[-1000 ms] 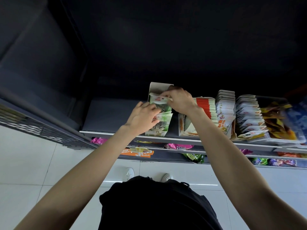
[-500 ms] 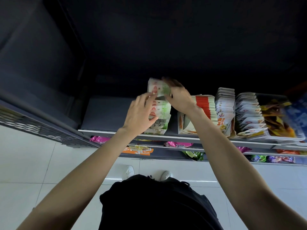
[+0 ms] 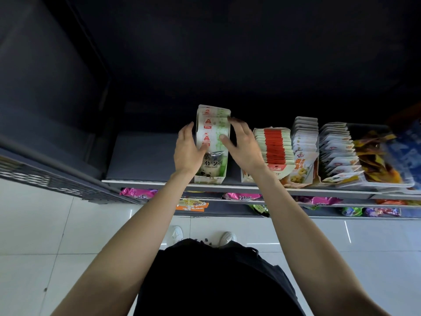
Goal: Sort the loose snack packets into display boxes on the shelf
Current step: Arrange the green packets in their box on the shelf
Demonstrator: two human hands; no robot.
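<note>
On top shelf (image 3: 141, 156) | left hand (image 3: 188, 151), right hand (image 3: 242, 149) grips released, pressing packets (image 3: 213, 131) | risk: box (image 3: 210, 179) tips

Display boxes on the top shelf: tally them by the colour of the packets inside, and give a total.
Green-and-white packets, between the left hand and right hand: 1
Red-and-white packets: 1
White packets, the two rows at and: 2
Total: 4 boxes

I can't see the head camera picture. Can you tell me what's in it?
Two hands, left hand and right hand, press either side of green-and-white snack packets standing in a display box on a shelf, beside more filled boxes.
</note>
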